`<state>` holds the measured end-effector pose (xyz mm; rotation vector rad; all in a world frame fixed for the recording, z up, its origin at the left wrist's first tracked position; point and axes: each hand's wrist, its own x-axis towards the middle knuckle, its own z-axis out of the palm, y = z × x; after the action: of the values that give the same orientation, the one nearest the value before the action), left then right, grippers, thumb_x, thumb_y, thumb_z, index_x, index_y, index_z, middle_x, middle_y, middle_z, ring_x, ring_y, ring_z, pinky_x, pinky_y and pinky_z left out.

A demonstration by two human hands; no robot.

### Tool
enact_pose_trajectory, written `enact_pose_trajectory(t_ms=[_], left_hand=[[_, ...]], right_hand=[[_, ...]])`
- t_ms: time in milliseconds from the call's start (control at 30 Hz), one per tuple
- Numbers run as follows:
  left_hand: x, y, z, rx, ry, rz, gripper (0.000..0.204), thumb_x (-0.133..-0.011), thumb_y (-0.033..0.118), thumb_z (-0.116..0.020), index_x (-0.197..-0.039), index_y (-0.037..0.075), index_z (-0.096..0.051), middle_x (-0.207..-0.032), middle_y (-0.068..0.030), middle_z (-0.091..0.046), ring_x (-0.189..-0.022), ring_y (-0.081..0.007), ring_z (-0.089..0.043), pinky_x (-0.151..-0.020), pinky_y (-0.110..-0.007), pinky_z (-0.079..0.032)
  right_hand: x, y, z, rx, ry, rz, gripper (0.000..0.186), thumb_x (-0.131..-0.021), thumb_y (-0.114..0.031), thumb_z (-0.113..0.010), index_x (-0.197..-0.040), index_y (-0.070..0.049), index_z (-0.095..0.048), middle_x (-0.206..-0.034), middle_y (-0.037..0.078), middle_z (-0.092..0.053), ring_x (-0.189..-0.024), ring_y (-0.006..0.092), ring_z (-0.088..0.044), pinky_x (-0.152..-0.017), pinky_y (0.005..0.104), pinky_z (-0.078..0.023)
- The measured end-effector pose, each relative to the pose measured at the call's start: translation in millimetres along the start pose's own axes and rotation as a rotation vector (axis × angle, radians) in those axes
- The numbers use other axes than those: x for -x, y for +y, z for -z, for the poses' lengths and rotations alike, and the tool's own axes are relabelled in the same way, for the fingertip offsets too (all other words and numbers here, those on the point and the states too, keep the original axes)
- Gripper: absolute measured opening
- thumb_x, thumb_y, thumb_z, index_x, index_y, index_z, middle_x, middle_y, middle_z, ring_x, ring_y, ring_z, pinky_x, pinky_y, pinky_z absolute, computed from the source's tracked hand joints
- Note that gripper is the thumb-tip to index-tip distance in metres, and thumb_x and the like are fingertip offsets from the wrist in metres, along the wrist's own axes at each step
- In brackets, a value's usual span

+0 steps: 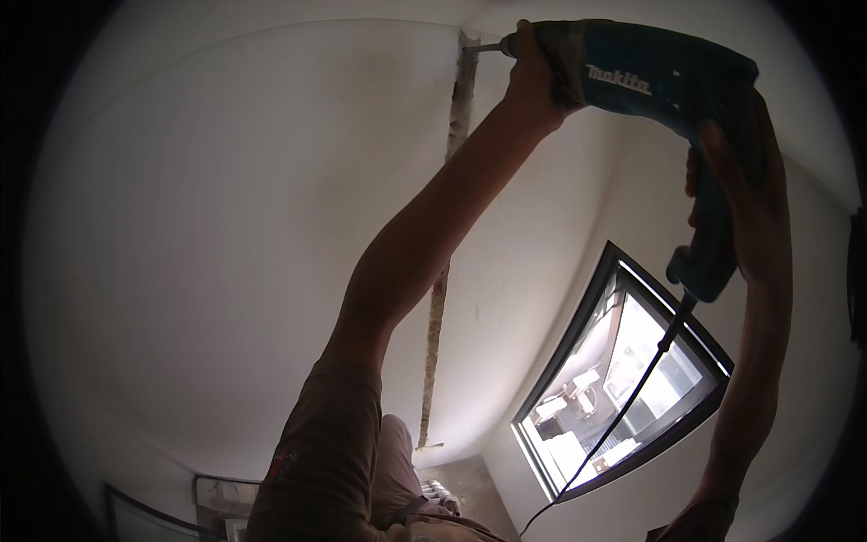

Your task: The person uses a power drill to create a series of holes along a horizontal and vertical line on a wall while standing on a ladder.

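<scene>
A teal and black rotary hammer drill (673,63) is held up high, its body lying roughly level across the upper right. My left hand (540,86) is closed around its front end, just behind the chuck. The fingers of my right hand (751,194) wrap round the rear handle. From the chuck a thin metal bit (488,47) points left and meets the upper end of a rough groove (461,99) cut down the white wall (271,172). Whether the bit tip is sunk in or only touching, I cannot tell.
A black power cord (623,408) hangs from the drill handle down past a dark-framed window (619,370) on the right. Dark-framed items (153,515) stand at the lower left. Below, part of the floor (465,483) shows by my leg.
</scene>
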<state>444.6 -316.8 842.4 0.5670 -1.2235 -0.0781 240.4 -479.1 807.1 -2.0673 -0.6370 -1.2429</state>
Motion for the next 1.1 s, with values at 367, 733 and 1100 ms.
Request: enact_pose_trajectory(t_ms=[367, 733, 1100], left_hand=[[11, -7, -23, -0.058, 0.158, 0.092, 0.069, -0.095, 0.061, -0.013, -0.132, 0.01, -0.043, -0.123, -0.0108, -0.053, -0.117, -0.0275, -0.051, -0.098, -0.046, -0.045], [-4, -1, -4, -0.018, 0.071, -0.011, 0.072, -0.093, 0.065, -0.02, -0.133, 0.009, -0.039, -0.124, -0.0116, -0.055, -0.114, -0.0269, -0.055, -0.094, -0.047, -0.049], [-1, -8, -21, -0.079, 0.199, 0.113, 0.071, -0.093, 0.066, -0.022, -0.135, 0.01, -0.035, -0.13, -0.013, -0.046, -0.119, -0.028, -0.05, -0.096, -0.05, -0.047]], right_hand=[[25, 1, 10, -0.144, 0.046, 0.004, 0.068, -0.083, -0.054, -0.061, -0.132, -0.012, -0.041, -0.087, 0.009, -0.065, -0.077, 0.0172, -0.068, -0.056, 0.031, -0.058], [0, 4, 3, 0.016, -0.018, 0.014, 0.062, -0.085, -0.052, -0.06, -0.13, -0.012, -0.043, -0.073, 0.006, -0.059, -0.064, 0.0127, -0.063, -0.049, 0.0265, -0.054], [22, -3, 16, -0.172, 0.056, -0.013, 0.068, -0.082, -0.053, -0.063, -0.132, -0.012, -0.042, -0.084, 0.008, -0.064, -0.074, 0.0164, -0.067, -0.055, 0.0297, -0.056]])
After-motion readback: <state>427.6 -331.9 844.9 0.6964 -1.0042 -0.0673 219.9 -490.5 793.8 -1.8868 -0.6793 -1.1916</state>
